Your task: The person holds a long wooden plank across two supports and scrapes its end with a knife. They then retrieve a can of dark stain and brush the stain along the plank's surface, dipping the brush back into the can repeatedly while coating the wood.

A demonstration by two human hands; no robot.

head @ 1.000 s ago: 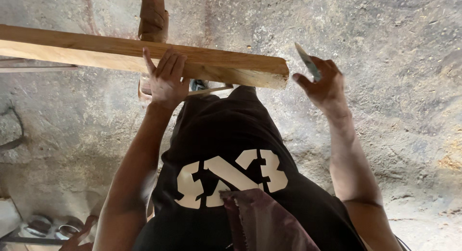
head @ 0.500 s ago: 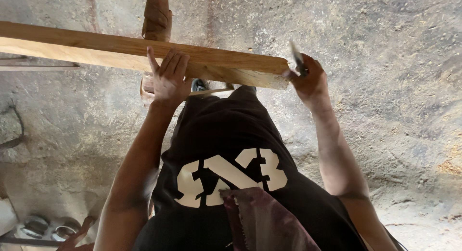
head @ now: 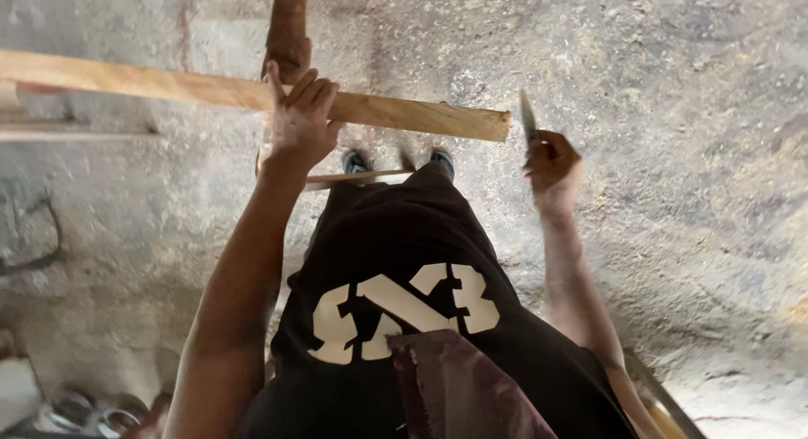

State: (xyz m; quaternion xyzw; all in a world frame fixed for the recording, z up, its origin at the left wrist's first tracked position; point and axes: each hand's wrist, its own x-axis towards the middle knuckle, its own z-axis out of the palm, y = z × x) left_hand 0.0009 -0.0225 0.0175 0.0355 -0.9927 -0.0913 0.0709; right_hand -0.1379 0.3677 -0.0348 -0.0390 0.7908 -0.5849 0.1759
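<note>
Dusty concrete floor [head: 673, 111] under two shoes [head: 356, 162].

Two bare arms reach out in front of the body.

The left hand [head: 301, 123] is at the end of a long, nearly straight arm. Its palm faces down. The fingers lie close together and curl forward, and the thumb sticks out to the side. The hand presses flat and grips. The right hand [head: 551, 165] is out to the side, well apart from the left one. Its arm is bent at the elbow and the wrist is lifted. The fingers are curled tight in a fist, closed on something thin.
</note>
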